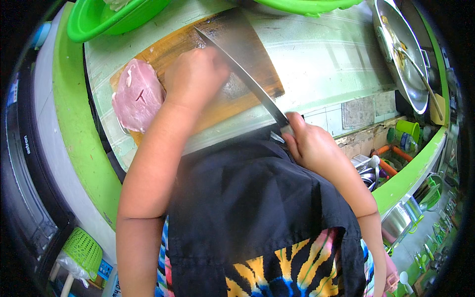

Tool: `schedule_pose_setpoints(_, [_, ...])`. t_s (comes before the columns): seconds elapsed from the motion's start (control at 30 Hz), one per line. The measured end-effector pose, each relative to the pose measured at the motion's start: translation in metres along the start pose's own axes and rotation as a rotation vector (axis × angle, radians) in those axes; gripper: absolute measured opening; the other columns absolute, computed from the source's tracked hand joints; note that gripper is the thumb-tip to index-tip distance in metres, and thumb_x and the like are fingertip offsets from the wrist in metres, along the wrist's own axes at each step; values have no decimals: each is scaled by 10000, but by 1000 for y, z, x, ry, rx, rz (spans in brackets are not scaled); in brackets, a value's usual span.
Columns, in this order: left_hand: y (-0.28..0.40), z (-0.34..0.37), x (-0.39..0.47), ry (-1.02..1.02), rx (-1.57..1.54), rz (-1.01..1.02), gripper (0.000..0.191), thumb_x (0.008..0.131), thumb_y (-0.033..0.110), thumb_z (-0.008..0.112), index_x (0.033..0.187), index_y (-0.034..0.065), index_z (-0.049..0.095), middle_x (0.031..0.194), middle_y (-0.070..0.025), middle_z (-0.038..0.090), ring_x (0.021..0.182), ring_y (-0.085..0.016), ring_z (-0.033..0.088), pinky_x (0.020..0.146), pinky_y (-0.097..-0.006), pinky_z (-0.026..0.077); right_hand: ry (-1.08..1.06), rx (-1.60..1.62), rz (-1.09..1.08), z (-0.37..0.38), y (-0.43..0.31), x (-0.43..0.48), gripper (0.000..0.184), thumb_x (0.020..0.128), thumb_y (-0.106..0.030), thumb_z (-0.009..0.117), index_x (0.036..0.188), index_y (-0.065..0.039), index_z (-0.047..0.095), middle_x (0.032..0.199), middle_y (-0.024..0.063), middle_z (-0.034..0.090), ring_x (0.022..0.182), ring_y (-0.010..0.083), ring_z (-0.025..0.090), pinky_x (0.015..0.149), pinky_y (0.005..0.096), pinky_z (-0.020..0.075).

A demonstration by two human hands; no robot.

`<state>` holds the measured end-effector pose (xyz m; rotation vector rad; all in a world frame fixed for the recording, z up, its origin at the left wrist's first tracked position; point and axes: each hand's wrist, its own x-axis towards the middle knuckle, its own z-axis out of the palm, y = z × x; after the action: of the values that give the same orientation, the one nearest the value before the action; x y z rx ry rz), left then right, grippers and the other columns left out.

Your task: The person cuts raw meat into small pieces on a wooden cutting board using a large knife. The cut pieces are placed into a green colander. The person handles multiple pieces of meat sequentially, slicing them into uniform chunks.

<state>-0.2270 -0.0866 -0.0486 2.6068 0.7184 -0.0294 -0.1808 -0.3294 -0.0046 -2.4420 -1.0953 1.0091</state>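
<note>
My right hand (pixel 306 139) grips the handle of a long kitchen knife (pixel 256 88), whose blade slants up and left across a wooden cutting board (pixel 259 63). Beside the blade, over the middle of the board, is my left hand (pixel 196 74); its fingers are bent and blurred, and whether they hold anything cannot be told. A piece of raw pink meat (pixel 137 96) with a small slit in its top lies at the board's left end, just left of my left wrist.
Green plastic basins (pixel 83 28) stand at the counter's far side, the left one holding something pale. A metal wok (pixel 415 81) with a long-handled utensil sits at the right. Below it are a green cup (pixel 408 128), orange pipes (pixel 397 156) and cutlery.
</note>
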Motion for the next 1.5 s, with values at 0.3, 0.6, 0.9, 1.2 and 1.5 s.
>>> schedule_pose_setpoints(0.3, [-11, 11, -3, 125, -56, 174, 136, 765, 195, 651, 752, 60, 639, 769, -138, 643, 713, -323, 632, 631, -415, 494, -55, -36, 17, -12, -2, 3, 295, 894, -181, 532, 1104, -12, 412, 740, 254, 599, 764, 451, 587, 664, 519, 453])
schedule_pose_setpoints(0.6, [-8, 12, -1, 133, -41, 150, 148, 754, 197, 656, 739, 52, 633, 767, -148, 641, 690, -338, 617, 627, -431, 487, -106, -41, 73, -12, -3, 10, 335, 893, -188, 545, 1142, -9, 411, 730, 265, 578, 758, 448, 578, 659, 513, 439])
schedule_pose_setpoints(0.9, [-13, -5, -9, 46, -96, 95, 139, 743, 171, 659, 726, 46, 599, 730, -120, 612, 667, -304, 603, 613, -392, 475, -132, -108, 113, -46, 28, -60, 372, 861, -209, 592, 1159, -24, 470, 804, 236, 588, 809, 414, 570, 687, 482, 426])
schedule_pose_setpoints(1.2, [-1, -19, 10, 53, 50, 353, 103, 782, 151, 606, 865, 90, 611, 880, -98, 597, 840, -314, 605, 690, -439, 486, 125, 285, 109, -64, 48, -75, 337, 896, -106, 575, 1187, 28, 468, 639, 32, 516, 476, 99, 506, 449, 253, 406])
schedule_pose_setpoints(1.5, [10, -29, 36, -209, 78, 448, 123, 765, 197, 596, 846, 114, 636, 844, -102, 639, 817, -307, 627, 695, -404, 508, 589, 463, 241, -71, 65, -119, 436, 898, -138, 562, 1282, 19, 427, 849, 47, 556, 583, 76, 494, 494, 216, 408])
